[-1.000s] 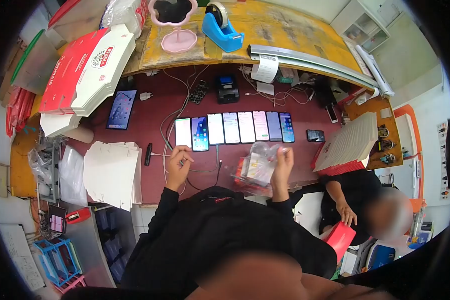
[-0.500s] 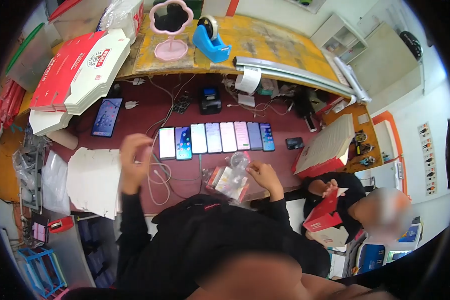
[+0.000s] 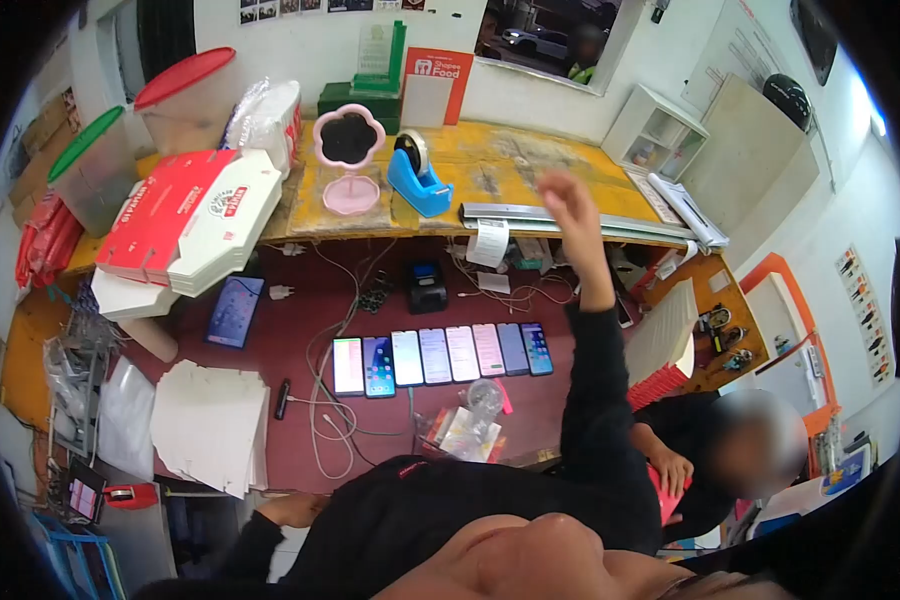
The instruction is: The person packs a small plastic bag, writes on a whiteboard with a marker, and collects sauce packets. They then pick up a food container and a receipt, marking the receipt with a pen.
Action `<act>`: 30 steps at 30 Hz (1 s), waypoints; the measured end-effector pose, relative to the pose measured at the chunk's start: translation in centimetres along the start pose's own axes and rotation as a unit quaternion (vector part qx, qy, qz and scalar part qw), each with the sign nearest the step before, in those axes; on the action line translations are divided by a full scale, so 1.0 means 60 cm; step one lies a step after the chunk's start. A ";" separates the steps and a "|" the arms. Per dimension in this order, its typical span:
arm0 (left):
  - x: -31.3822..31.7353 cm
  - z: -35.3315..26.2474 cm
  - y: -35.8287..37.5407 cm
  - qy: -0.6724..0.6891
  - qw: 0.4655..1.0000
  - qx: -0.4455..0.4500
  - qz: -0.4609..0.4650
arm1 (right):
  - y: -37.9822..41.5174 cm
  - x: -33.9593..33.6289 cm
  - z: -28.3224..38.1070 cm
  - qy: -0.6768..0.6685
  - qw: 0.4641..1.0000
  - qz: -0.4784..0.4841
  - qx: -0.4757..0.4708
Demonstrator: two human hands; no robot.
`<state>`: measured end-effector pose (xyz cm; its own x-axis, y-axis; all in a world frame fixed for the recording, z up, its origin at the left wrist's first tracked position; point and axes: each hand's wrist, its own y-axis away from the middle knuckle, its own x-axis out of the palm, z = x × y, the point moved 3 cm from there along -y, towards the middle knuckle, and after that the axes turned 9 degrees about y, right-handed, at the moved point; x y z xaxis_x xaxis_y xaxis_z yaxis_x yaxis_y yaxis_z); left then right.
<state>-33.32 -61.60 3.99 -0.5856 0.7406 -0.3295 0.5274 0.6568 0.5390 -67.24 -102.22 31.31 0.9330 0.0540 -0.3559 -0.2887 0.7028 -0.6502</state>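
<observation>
My right hand (image 3: 572,215) is raised over the front edge of the yellow shelf (image 3: 540,165), close to the long metal bar (image 3: 560,222). Its fingers are loosely spread, slightly blurred, with nothing seen in them. Down by my left side, below the table edge, is my left hand (image 3: 295,510); its fingers are mostly hidden. A row of several lit phones (image 3: 434,356) lies on the dark red table (image 3: 300,350). In front of them sits a clear plastic bag with small packets (image 3: 467,432), with a roll of clear tape (image 3: 485,398) on top.
A blue tape dispenser (image 3: 425,190) and a pink mirror (image 3: 351,192) stand on the shelf. Folded red-and-white boxes (image 3: 185,220) are stacked at left. White cardboard sheets (image 3: 205,425) and cables (image 3: 335,430) lie on the table. At right, another person (image 3: 700,475) holds something red.
My right hand has left the plastic bag and risen to the shelf. My left hand has dropped from above the table to my side. The view has tilted up.
</observation>
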 end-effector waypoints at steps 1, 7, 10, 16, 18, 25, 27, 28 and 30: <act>-0.001 -0.003 0.000 -0.004 1.000 -0.006 -0.004 | -0.048 0.002 0.001 -0.057 0.998 0.003 -0.007; -0.059 -0.060 0.033 0.244 0.825 0.028 -0.510 | -0.285 0.027 -0.082 -0.319 0.937 0.029 0.140; -0.064 -0.060 0.039 0.234 0.822 0.033 -0.519 | -0.348 0.060 -0.114 -0.414 0.892 -0.018 0.179; -0.055 -0.044 0.017 0.238 0.830 0.027 -0.503 | -0.413 0.110 -0.165 -0.461 0.859 -0.070 0.212; -0.057 -0.049 0.007 0.246 0.827 0.017 -0.505 | -0.426 0.117 -0.187 -0.470 0.852 -0.081 0.216; -0.090 -0.087 -0.024 0.261 0.840 -0.022 -0.475 | -0.447 0.125 -0.258 -0.448 0.857 -0.111 0.229; -0.097 -0.078 -0.033 0.257 0.840 -0.018 -0.478 | -0.450 0.124 -0.279 -0.438 0.861 -0.115 0.233; -0.099 -0.075 -0.037 0.253 0.840 -0.012 -0.479 | -0.451 0.125 -0.293 -0.435 0.861 -0.125 0.233; -0.102 -0.075 -0.043 0.252 0.842 -0.013 -0.477 | -0.450 0.122 -0.315 -0.436 0.858 -0.134 0.238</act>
<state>-33.88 -68.46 8.12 -0.9250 -0.2817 -0.2551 -0.3418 0.9102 0.2341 -56.67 -134.23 33.59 0.8185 0.2087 0.5353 -0.1116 0.9717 -0.2082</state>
